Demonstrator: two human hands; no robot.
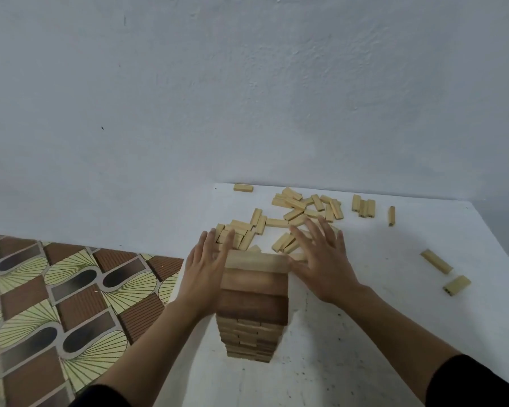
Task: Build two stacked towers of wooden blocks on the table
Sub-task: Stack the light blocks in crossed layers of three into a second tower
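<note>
Both flat, straight-fingered and holding nothing, the left hand [203,259] and right hand [323,259] are flanking the tall block tower [253,301] on the white table [379,318], apparently squaring its top layers; loose blocks [294,204] are lying beyond.

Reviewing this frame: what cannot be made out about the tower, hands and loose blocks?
Head view, tower: top layers motion-blurred, layer count unreadable.
Head view, left hand and right hand: blur hides whether they touch the tower.
Head view, loose blocks: some hidden behind the right hand.
</note>
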